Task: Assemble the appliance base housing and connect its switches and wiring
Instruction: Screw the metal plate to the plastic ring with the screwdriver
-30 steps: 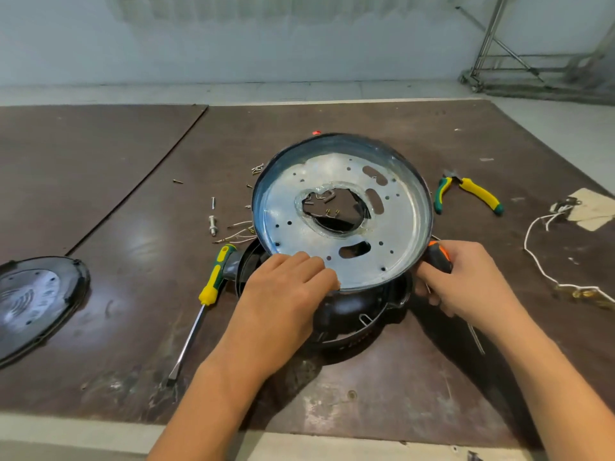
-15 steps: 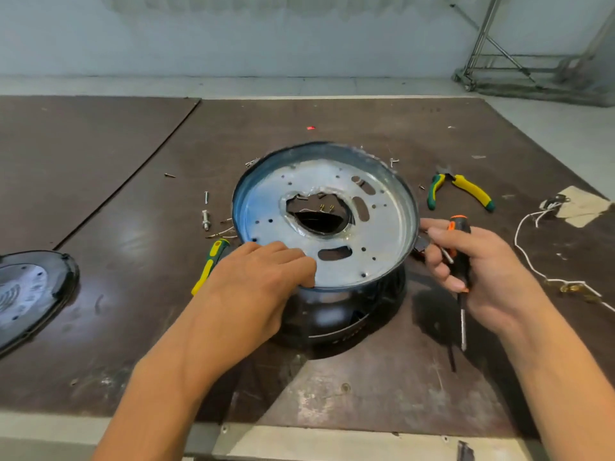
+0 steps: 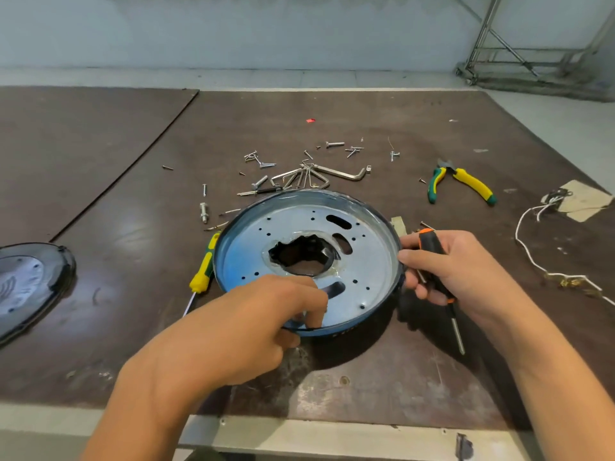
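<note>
The round base housing (image 3: 366,261), dark outside with a silvery perforated plate and a ragged central hole, lies flat on the brown table. My left hand (image 3: 253,324) grips its near rim, fingers curled over the edge. My right hand (image 3: 452,271) holds a black and orange screwdriver (image 3: 432,251), shaft pointing down toward me, while its fingertips touch the housing's right rim. A white wire (image 3: 532,257) with brass terminals lies at the right.
A yellow and green screwdriver (image 3: 203,271) lies left of the housing. Hex keys (image 3: 319,174) and several loose screws lie behind it. Green and yellow pliers (image 3: 462,181) are at back right. A black cover (image 3: 30,284) lies at far left. The table's front edge is near me.
The housing was tilted up on its edge and now lies flat, lower on the table. My left hand has shifted onto the near rim. The hex keys behind it are uncovered.
</note>
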Available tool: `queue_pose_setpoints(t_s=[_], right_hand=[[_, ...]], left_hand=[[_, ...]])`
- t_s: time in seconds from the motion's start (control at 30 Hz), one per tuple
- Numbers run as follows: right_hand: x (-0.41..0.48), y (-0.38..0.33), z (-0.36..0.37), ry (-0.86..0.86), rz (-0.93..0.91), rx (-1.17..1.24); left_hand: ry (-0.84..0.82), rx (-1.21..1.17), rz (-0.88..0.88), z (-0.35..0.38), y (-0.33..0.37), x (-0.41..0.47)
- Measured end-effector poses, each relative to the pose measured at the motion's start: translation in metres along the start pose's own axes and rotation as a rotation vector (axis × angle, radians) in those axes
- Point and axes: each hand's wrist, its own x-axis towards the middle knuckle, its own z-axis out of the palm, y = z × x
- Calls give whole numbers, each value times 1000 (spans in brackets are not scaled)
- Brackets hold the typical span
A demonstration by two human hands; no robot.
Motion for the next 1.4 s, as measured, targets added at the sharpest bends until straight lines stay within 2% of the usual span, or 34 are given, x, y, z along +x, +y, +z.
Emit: queue_pose_setpoints(t_s=[0.1,0.3,0.4,0.47,0.7,0.8,0.87,1.13,1.4], right_hand=[[-1,-2,0,-1,-19,-28],[-4,-6,3,28,-34,-48],[-9,-11,0,155,-141,-74],[-12,-15,-1,181,-227,-76],[-28,-34,16,34,-420,-163],[-31,-36,32,-24,-471,-129],[-32,-38,39,-65,-469,-156],[-32,-34,40,-66,-397,-618],[-31,-36,47,19,-345,-737]], left_hand=[[9,24,21,4,6,2],[246,299,107,35,25,28],[239,285,123,35,19,30],[227,268,124,33,18,30],[225,243,105,30,18,33],[213,229,116,29,17,33],[209,214,112,28,15,34],[203,197,144,29,10,34],[214,160,145,29,10,35]])
